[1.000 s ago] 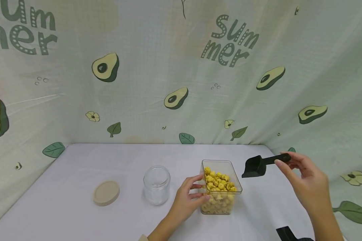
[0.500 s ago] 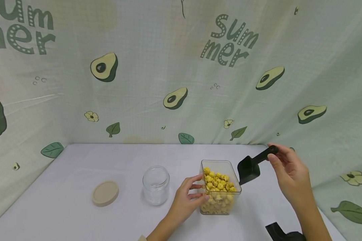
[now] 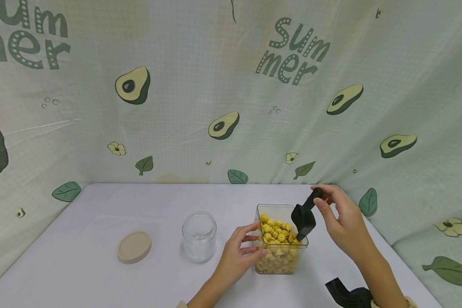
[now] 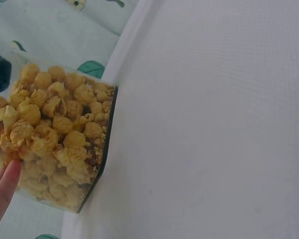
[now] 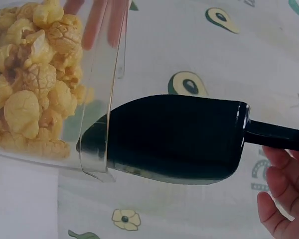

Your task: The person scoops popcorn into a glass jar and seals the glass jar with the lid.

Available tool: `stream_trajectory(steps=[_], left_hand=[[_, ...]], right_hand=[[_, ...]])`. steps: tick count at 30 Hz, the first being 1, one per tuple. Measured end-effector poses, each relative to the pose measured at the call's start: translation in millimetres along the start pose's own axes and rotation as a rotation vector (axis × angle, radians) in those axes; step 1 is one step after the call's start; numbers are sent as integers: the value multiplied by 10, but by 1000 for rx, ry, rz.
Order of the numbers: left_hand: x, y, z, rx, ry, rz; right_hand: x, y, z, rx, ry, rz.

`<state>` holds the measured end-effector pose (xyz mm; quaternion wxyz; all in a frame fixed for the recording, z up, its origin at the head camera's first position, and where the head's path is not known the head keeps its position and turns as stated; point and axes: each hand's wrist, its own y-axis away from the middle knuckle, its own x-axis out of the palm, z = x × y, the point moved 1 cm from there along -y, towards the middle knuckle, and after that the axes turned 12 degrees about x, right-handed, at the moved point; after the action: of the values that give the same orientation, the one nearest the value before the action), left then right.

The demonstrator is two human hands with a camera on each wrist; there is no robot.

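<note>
A clear square container [image 3: 282, 209] of yellow popcorn [image 3: 273, 231] stands on the table. My left hand [image 3: 235, 256] holds it at the left side, fingers along the wall and thumb at the front. In the left wrist view, a fingertip [image 4: 11, 174] lies against the container wall. My right hand [image 3: 344, 224] pinches the handle of a black scoop [image 3: 303, 219], tilted with its mouth down over the container's right rim. The right wrist view shows the tip of the scoop [image 5: 174, 137] just inside the rim, short of the popcorn [image 5: 27, 84].
Left of the container stands a clear round jar [image 3: 199, 237] without a lid. A beige round lid [image 3: 134, 247] lies further left on the white table [image 3: 100, 282]. Behind hangs a cloth [image 3: 185, 64] printed with avocados.
My right hand has moved left with the scoop, from beside the container to over its rim, tipping the scoop steeper. The left hand and container have stayed in place.
</note>
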<state>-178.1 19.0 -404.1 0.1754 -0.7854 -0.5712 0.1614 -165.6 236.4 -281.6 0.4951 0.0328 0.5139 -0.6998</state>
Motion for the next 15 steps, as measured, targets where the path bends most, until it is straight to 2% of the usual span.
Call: stream_trajectory(steps=[8,11,15], left_hand=[[-1,-16,6,-15,-5,-2],[0,-13,12,-21,-6,-3],[-3,-14,15,-17,-8,-1]], right_hand=[[175,20,11,-114,90,58],[232,49,4,-102,101,73],[264,93,-39,-36,92,70]])
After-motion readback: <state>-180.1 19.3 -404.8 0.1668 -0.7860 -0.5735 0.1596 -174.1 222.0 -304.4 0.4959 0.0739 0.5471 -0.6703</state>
